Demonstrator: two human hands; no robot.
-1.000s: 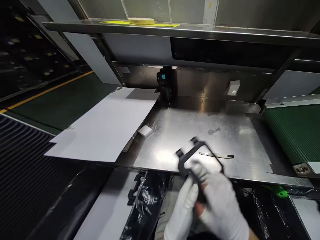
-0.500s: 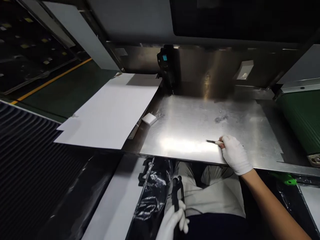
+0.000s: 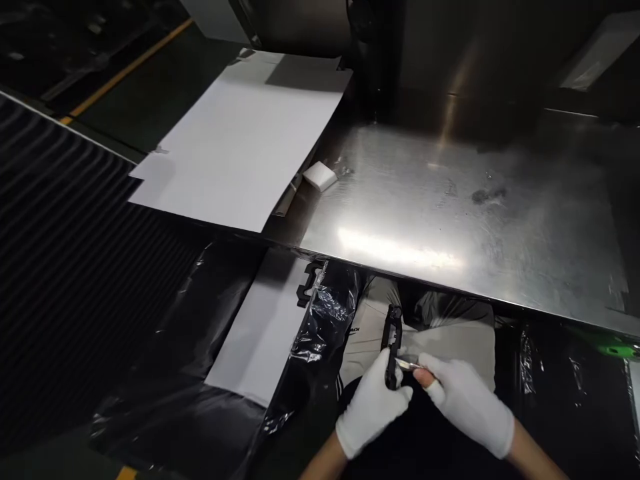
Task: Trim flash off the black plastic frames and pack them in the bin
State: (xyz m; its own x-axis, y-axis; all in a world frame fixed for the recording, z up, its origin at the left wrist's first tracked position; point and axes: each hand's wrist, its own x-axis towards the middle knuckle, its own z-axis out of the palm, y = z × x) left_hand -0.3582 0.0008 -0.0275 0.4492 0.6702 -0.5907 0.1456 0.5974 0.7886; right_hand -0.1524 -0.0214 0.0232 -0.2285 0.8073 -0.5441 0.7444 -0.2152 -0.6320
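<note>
My left hand point(image 3: 373, 403), in a white glove, grips a long black plastic part point(image 3: 393, 333) held upright over my lap. In my right hand point(image 3: 465, 400), also gloved but with the thumb tip bare, is a thin knife point(image 3: 409, 364). Its metal blade points left and reaches the lower side of the black part; whether it touches cannot be made out. Both hands are below the front edge of the metal table point(image 3: 400, 220).
White sheets point(image 3: 235, 140) cover the table's left part, beside a small white block point(image 3: 321, 176). Below lie another black part point(image 3: 309, 283) on a white board point(image 3: 255, 327) and black plastic wrap point(image 3: 320, 320). A green object point(image 3: 617, 350) is at right.
The view has tilted down. My right hand has moved with the knife from above the table to the black part. My left hand has raised that part over my lap.
</note>
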